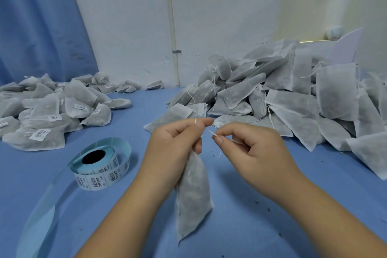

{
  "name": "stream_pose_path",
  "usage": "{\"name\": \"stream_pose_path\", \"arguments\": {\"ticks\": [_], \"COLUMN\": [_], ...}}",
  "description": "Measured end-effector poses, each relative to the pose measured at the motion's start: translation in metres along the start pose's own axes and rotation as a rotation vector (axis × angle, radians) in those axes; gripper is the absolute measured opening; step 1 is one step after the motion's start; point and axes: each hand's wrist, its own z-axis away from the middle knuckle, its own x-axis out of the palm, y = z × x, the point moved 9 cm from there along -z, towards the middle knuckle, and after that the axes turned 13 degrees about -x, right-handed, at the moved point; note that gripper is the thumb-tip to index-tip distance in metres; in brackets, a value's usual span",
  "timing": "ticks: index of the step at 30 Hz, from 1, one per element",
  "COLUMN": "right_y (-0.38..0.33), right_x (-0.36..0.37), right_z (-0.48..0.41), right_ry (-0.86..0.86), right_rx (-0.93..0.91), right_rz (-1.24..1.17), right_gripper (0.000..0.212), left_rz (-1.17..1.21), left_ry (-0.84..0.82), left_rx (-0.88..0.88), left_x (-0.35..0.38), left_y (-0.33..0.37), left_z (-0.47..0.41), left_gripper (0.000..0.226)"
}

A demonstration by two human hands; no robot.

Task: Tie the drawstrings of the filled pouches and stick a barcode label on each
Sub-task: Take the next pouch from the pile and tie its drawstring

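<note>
The pouch (193,190) is held hanging over the table (240,226), its neck gripped in the curled left hand (176,144), with one drawstring (195,120) end pinched at the thumb. The other end is pinched by the right hand (255,148). The knot should be drawn snug against the neck, both ends pulled evenly.

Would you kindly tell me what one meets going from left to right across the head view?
Pile of labelled pouches → label roll → left hand, gripping a pouch → right hand, pinching its drawstring → pile of unlabelled pouches.
</note>
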Motion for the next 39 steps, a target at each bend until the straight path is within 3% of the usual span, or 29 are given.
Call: {"name": "stream_pose_path", "arguments": {"ticks": [3, 6, 8, 12, 17, 20, 24, 27, 33, 36, 39], "right_y": [0.0, 0.001, 0.0, -0.006, -0.014, -0.013, -0.002, 0.008, 0.019, 0.015, 0.009], "right_x": [-0.004, -0.006, -0.007, -0.011, -0.014, -0.015, -0.012, -0.013, -0.017, -0.031, -0.039], "right_z": [-0.001, -0.001, -0.001, -0.004, -0.005, -0.004, -0.003, -0.001, 0.001, 0.0, -0.001], "right_ry": [0.006, 0.001, 0.006, 0.014, -0.012, -0.022, 0.001, 0.058, 0.137, 0.219, 0.262], "right_rx": [-0.01, -0.017, -0.03, -0.065, -0.122, -0.095, 0.056, 0.137, 0.211, 0.175, 0.145], "right_rz": [0.043, 0.07, 0.081, 0.089, 0.098, 0.009, -0.293, -0.353, -0.233, -0.069, -0.045], "right_gripper": [0.011, 0.009, 0.009, 0.011, 0.007, 0.007, 0.005, 0.005, 0.016, 0.021, 0.017], "left_rz": [-0.058, -0.09, -0.118, -0.231, -0.6, -0.688, -0.54, -0.359, 0.277, 0.365, 0.371], "left_ry": [0.059, -0.003, -0.049, -0.016, 0.017, -0.072, -0.227, -0.307, -0.519, -0.583, -0.6], "left_rx": [-0.02, -0.026, -0.012, 0.038, 0.174, 0.233, 0.141, 0.045, -0.265, -0.34, -0.378], "left_x": [-0.005, 0.002, 0.008, 0.01, 0.018, 0.031, 0.04, 0.042, 0.048, 0.052, 0.055], "left_y": [-0.002, -0.001, 0.0, 0.001, 0.006, 0.004, 0.001, 0.0, -0.008, -0.012, -0.017], "left_z": [-0.001, 0.001, 0.004, 0.006, 0.011, 0.017, 0.02, 0.018, 0.019, 0.02, 0.02], "left_gripper": [0.023, 0.016, 0.024, 0.019, 0.013, 0.027, 0.026, 0.033, 0.026, 0.02, 0.027]}}
